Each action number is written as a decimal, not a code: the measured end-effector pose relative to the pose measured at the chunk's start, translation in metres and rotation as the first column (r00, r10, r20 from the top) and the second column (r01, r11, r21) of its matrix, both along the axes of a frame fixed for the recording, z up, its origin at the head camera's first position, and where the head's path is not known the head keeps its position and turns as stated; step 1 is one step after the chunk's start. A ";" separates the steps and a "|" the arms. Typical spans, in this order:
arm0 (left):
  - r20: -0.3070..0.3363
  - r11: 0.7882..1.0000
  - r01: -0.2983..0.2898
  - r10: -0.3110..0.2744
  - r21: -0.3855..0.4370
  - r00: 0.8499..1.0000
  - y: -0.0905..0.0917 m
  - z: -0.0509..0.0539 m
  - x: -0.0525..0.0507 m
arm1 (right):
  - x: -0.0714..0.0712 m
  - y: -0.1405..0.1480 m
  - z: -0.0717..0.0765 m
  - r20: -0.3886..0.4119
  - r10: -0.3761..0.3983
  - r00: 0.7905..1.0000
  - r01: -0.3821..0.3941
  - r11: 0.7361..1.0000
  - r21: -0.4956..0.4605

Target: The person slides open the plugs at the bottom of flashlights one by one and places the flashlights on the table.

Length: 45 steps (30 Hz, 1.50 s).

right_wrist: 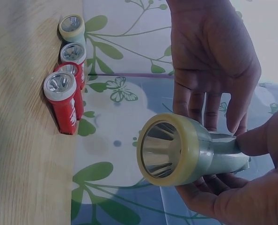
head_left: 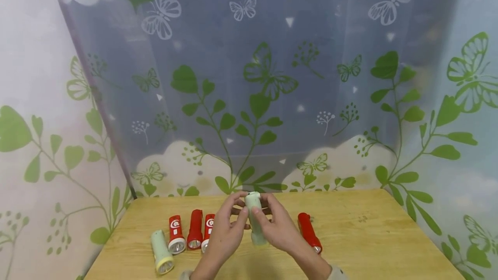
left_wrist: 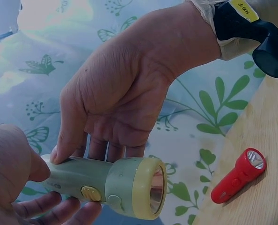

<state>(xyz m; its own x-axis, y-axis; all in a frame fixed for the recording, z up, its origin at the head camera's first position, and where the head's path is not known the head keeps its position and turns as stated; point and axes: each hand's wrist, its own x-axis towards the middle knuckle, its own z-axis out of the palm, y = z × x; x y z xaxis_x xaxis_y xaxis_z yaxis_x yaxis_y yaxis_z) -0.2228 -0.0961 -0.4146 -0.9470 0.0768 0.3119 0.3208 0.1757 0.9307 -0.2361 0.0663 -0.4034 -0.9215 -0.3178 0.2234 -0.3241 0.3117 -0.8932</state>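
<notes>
Both hands hold a pale green flashlight (head_left: 258,237) with a yellow rim above the table. In the left wrist view its yellow slide switch (left_wrist: 91,193) faces the camera and the lens end points right. My left hand (head_left: 229,228) grips it from the left, thumb against the tail part and fingers curled under the body. From the other side my right hand (head_left: 281,230) pinches it, its thumb lying along the body and the fingers partly hidden behind. The reflector (right_wrist: 161,149) shows unlit in the right wrist view.
Left on the wooden table (head_left: 362,237) stand a second green flashlight (head_left: 160,247), two red-and-white flashlights (head_left: 176,232) and an all-red flashlight (head_left: 195,228). Another red flashlight (head_left: 309,232) lies right of the hands. A patterned curtain (head_left: 249,98) hangs behind the table.
</notes>
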 end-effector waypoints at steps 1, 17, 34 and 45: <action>-0.001 1.000 0.000 0.000 -0.001 1.000 0.000 0.000 0.000 | 0.000 0.000 0.000 -0.002 0.000 1.000 0.000 1.000 0.001; -0.010 0.999 0.024 -0.024 -0.024 1.000 0.004 0.001 -0.001 | 0.002 0.006 0.002 0.003 -0.011 1.000 0.011 1.000 -0.002; -0.060 0.997 -0.034 0.030 -0.064 0.998 0.013 0.003 -0.002 | 0.003 0.009 0.005 -0.016 -0.026 1.000 0.026 0.999 -0.022; -0.055 0.998 -0.035 0.032 -0.060 0.998 0.018 0.001 -0.003 | 0.003 0.011 0.002 0.003 -0.079 0.997 0.079 0.996 -0.047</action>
<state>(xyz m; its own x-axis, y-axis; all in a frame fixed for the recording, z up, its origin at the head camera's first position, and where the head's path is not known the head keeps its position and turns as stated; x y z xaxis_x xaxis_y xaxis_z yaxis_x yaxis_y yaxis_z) -0.2255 -0.0778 -0.4135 -0.9313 0.0659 0.3582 0.3631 0.2427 0.8996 -0.2327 0.0775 -0.4011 -0.9435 -0.2332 0.2354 -0.2991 0.2934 -0.9080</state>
